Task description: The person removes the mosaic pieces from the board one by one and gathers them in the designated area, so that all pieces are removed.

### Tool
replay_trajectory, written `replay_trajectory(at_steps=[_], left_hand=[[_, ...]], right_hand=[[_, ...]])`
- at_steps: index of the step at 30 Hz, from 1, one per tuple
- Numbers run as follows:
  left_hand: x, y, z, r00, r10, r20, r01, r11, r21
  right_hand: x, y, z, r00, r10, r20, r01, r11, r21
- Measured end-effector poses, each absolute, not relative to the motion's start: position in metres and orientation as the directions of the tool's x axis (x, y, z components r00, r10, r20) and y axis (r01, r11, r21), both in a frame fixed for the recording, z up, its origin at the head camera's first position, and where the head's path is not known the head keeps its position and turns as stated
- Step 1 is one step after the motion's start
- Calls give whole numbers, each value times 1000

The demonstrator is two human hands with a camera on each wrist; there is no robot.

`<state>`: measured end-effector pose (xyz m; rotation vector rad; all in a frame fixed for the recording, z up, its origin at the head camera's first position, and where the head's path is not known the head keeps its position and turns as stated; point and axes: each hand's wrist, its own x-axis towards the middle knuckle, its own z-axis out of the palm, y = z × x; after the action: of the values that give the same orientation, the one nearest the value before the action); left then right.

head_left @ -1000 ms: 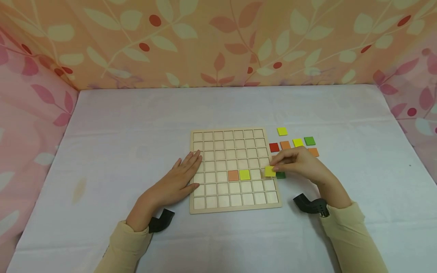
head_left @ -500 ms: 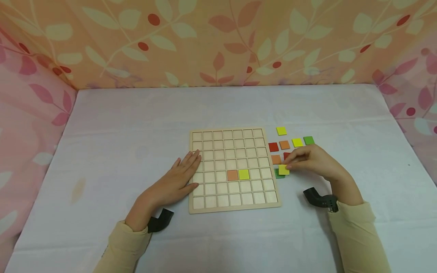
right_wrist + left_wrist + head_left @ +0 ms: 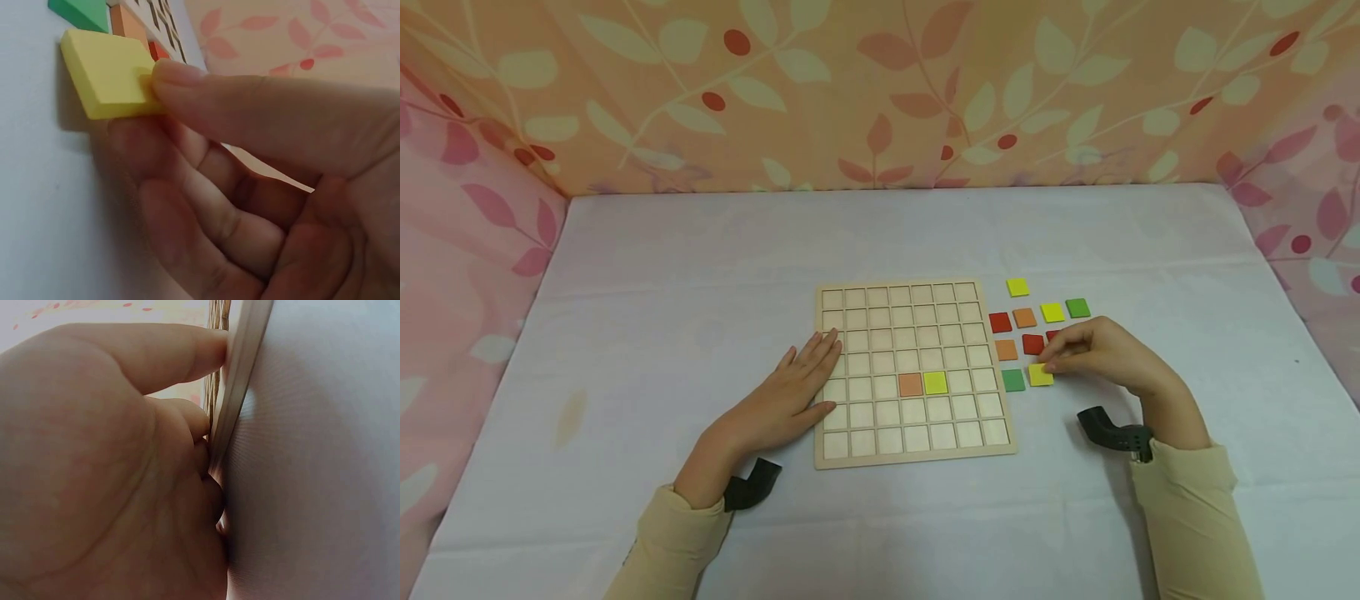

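Observation:
A square wooden grid board [image 3: 916, 460] lies on the white cloth, with an orange tile [image 3: 911, 384] and a yellow tile [image 3: 936, 383] side by side in its cells. My left hand [image 3: 786, 396] rests with straight fingers on the board's left edge; in the left wrist view the thumb and fingertips meet the rim. Right of the board, my right hand [image 3: 1108, 358] pinches another yellow tile [image 3: 109, 75] between thumb and fingers, close over the cloth. Beside that tile lies a green tile [image 3: 1013, 381]. The right fingers partly cover a red tile behind them.
Loose tiles lie right of the board: a red tile [image 3: 1000, 322], an orange tile [image 3: 1024, 317], a yellow tile [image 3: 1052, 312] and several more. A black wrist mount [image 3: 1116, 433] sits on the right wrist. Patterned curtains [image 3: 880, 92] stand behind the table and at its sides.
My right hand has moved right with the yellow tile, from the board's right edge past the green tile, which is now uncovered. The left hand stays in place on the board.

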<state>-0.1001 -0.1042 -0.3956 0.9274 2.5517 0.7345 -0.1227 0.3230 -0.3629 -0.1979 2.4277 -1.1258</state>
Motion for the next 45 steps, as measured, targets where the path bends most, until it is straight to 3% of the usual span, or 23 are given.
replay_trajectory(at_steps=[19, 36, 45], left_hand=[[-101, -104, -396, -737, 665, -122, 496, 654, 571], [-101, -104, -396, -729, 672, -128, 502, 653, 568], [-100, -105, -397, -732, 669, -127, 500, 655, 567]], right_hand=[[-122, 326, -356, -886, -283, -367, 74, 696, -715], [-120, 299, -361, -891, -383, -246, -6, 551, -835], [-118, 275, -367, -891, -391, -230, 28, 459, -888]])
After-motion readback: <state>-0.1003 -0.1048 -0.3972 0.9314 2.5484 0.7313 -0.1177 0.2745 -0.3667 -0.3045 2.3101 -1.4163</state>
